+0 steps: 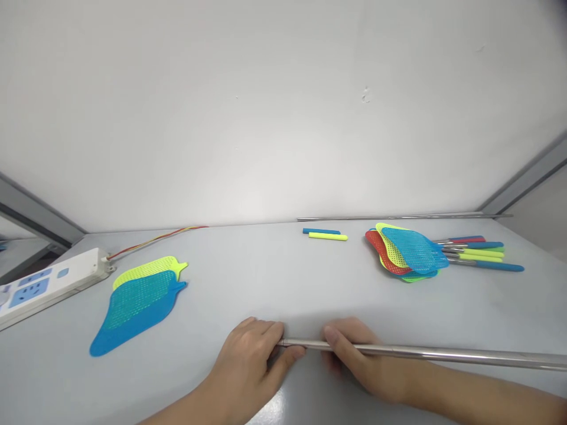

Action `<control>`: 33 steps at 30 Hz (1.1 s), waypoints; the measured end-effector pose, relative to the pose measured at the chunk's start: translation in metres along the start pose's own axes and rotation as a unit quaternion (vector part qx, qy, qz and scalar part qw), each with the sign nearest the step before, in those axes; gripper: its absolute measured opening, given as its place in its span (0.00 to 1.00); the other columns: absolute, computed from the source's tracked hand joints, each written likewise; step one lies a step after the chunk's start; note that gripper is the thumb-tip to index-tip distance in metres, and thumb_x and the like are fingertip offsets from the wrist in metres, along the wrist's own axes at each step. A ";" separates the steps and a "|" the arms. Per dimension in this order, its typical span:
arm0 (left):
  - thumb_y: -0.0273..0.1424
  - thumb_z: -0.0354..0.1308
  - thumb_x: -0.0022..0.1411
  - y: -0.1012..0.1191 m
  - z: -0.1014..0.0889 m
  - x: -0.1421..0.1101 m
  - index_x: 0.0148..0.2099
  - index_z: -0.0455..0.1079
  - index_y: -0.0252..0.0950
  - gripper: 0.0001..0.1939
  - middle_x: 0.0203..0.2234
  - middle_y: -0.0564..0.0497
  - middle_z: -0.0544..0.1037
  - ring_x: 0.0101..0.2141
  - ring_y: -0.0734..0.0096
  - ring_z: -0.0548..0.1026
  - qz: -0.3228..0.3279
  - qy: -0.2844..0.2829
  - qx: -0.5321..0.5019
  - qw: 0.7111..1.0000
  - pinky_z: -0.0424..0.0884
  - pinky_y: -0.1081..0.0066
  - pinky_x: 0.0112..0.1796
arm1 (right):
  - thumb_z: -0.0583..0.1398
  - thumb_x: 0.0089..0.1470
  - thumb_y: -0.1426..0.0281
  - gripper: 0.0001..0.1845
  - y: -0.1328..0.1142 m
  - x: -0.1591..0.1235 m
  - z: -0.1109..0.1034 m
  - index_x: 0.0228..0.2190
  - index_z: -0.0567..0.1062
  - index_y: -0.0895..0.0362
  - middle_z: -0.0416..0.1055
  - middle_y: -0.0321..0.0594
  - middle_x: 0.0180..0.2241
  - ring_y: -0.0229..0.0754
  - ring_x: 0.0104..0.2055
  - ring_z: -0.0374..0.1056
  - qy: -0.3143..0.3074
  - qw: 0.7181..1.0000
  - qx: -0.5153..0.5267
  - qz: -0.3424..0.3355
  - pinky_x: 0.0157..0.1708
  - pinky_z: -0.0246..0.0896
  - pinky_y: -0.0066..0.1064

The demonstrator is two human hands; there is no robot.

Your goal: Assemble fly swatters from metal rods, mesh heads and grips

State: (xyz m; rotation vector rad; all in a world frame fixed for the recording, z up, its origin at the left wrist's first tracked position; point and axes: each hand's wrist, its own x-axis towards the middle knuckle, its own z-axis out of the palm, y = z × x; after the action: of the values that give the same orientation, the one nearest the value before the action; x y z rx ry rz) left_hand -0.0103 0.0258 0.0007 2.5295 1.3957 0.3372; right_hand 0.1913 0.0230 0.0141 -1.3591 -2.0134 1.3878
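head view: the left hand point(245, 369) and right hand point(358, 360) are gripping a slim stainless steel rod point(420, 353) near its end, both pressed closed side by side, steadying the long shaft over the pale grey table point(283, 277), while a blue plastic fly swatter point(133, 321) is lying flat nearby.

A power strip point(48, 286) lies at nine o'clock; two fly swatters point(139, 304) at ten; more swatters point(410, 251) and loose handles point(481, 252) at two.

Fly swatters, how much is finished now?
Two swatter heads, blue on yellow, lie apart on the left, so those look done. In hand: a steel rod, held by the left hand and right hand. Still to go: the stacked heads, the coloured-grip rods and a bare rod along the back.
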 end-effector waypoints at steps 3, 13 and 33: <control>0.38 0.43 0.61 -0.001 0.000 0.000 0.24 0.59 0.37 0.16 0.17 0.54 0.67 0.21 0.70 0.66 0.003 0.000 0.001 1.000 0.60 0.70 0.26 | 0.40 0.59 0.61 0.24 0.002 0.000 0.001 0.20 0.65 0.57 0.61 0.34 0.21 0.36 0.27 0.59 -0.009 1.000 0.006 -0.010 0.28 0.55 0.24; 0.32 0.37 0.64 0.002 0.001 -0.006 0.26 0.56 0.37 0.15 0.18 0.54 0.70 0.19 0.68 0.68 0.056 -0.022 0.028 0.998 0.60 0.70 0.22 | 0.36 0.61 0.62 0.26 0.005 0.003 0.001 0.22 0.63 0.57 0.61 0.34 0.22 0.33 0.28 0.59 -0.053 0.992 0.005 -0.118 0.33 0.55 0.24; 0.34 0.37 0.64 0.004 0.002 -0.009 0.36 0.49 0.40 0.05 0.16 0.58 0.69 0.16 0.70 0.68 0.108 -0.043 -0.037 0.993 0.56 0.73 0.19 | 0.35 0.60 0.66 0.19 0.004 0.003 0.001 0.22 0.54 0.56 0.56 0.32 0.21 0.34 0.27 0.54 -0.096 0.969 -0.090 -0.209 0.33 0.53 0.25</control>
State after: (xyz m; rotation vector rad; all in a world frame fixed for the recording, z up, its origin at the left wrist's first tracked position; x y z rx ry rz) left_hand -0.0108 0.0160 -0.0005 2.6045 1.0615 0.3081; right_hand 0.1912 0.0256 0.0090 -0.8133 -2.4253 1.2029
